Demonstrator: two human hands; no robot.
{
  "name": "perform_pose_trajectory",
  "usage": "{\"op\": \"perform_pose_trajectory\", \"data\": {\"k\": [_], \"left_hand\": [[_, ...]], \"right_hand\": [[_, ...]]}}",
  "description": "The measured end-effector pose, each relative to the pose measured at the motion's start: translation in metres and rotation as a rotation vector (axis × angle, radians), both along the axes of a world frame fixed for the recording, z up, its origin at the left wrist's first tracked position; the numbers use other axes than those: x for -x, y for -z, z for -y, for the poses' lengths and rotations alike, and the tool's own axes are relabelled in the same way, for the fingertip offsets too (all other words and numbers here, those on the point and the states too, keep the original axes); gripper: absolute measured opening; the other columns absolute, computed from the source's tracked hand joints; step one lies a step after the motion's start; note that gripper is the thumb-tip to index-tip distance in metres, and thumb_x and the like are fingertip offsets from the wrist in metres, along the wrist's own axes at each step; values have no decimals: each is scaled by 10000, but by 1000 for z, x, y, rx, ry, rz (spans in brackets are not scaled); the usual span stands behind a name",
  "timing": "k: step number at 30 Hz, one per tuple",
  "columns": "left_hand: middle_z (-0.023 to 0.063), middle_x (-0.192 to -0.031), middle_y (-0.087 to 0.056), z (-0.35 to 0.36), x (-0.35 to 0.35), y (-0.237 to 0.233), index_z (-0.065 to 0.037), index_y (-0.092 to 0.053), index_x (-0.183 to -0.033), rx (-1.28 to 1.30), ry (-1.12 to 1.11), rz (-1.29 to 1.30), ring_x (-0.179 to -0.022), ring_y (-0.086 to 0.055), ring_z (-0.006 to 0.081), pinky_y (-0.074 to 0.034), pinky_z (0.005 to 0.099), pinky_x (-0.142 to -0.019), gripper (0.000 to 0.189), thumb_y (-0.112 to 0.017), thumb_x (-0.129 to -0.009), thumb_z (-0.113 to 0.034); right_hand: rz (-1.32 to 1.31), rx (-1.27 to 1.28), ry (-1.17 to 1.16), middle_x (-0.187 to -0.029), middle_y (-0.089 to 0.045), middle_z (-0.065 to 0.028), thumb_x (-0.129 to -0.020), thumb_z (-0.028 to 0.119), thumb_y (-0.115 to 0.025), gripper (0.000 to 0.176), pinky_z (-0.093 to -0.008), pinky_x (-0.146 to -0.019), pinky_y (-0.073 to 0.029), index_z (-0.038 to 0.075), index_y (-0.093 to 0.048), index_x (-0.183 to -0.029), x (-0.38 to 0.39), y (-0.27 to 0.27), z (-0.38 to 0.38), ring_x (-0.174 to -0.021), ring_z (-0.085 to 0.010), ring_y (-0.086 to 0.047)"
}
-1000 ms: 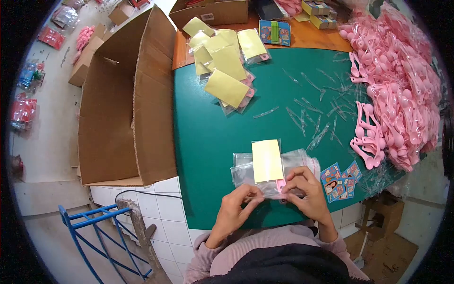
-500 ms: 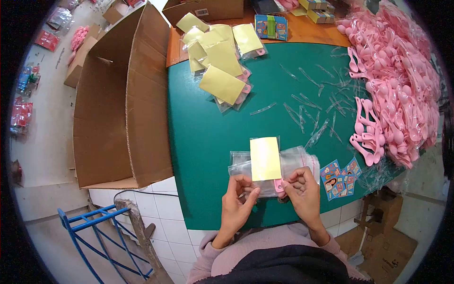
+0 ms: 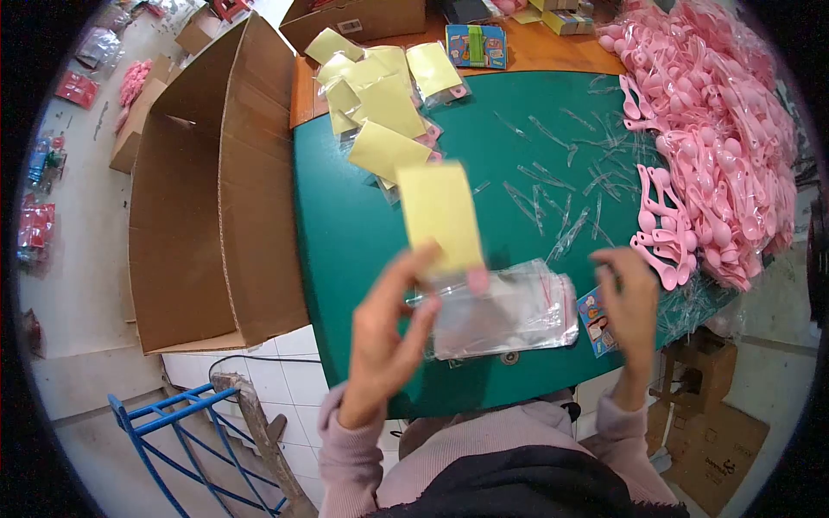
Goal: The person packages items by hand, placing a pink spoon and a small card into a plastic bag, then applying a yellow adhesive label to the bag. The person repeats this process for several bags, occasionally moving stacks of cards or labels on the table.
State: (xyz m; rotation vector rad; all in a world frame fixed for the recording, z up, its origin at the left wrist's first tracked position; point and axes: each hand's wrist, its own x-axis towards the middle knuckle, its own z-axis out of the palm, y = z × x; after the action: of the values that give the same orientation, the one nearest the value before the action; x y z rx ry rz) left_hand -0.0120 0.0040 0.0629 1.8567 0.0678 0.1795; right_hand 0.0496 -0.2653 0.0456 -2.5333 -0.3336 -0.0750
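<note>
Between the fingers of my left hand (image 3: 393, 324) is a yellow card packet (image 3: 440, 211), slightly blurred, with a bit of pink at its lower corner. It is raised above a stack of clear plastic bags (image 3: 505, 315). My right hand (image 3: 629, 293) hovers over the blue printed cards (image 3: 596, 324), partly covering them; its fingers are curled and nothing shows in them. Farther back lies a pile of yellow card packets (image 3: 380, 112). Loose pink spoons (image 3: 665, 229) rest to the right of the clear strips (image 3: 540, 203).
A large heap of bagged pink spoons (image 3: 717, 147) fills the right side of the green table mat (image 3: 345, 250). An open cardboard box (image 3: 259, 190) stands at the left, above a blue metal frame (image 3: 177, 401). A banded blue card stack (image 3: 475, 47) sits at the back.
My left hand has lifted the yellow packet up and left, off the clear bags. My right hand has let go of it and moved right, over the blue cards. The view has shifted slightly.
</note>
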Motion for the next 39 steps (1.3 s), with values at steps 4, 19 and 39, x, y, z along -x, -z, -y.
{"op": "perform_pose_trajectory", "data": {"k": [4, 19, 39], "left_hand": [[116, -1153, -524, -14, -31, -7, -50, -480, -1205, -561, -197, 189, -1033, -512, 213, -459, 324, -764, 431, -587, -788, -38], [119, -895, -489, 55, -43, 51, -58, -520, -1040, -630, 215, 118, -829, -519, 280, -412, 365, -708, 361, -664, -710, -87], [97, -751, -513, 41, -54, 55, -15, -552, -807, -367, 224, 175, -686, -546, 257, -441, 340, -600, 154, -660, -716, -74]], "right_hand": [[184, 403, 38, -876, -552, -116, -726, 16, -528, 209, -392, -754, -392, 36, -559, -932, -39, 3, 59, -878, -273, -502], [294, -114, 90, -908, -564, -101, -809, 29, -544, 134, -359, -734, -435, 3, -612, -921, -20, -35, 31, -804, -219, -559], [179, -521, 338, -851, -557, -26, -839, 92, -599, 167, -207, -687, -422, -10, -577, -969, -25, -17, 51, -766, -78, -505]]}}
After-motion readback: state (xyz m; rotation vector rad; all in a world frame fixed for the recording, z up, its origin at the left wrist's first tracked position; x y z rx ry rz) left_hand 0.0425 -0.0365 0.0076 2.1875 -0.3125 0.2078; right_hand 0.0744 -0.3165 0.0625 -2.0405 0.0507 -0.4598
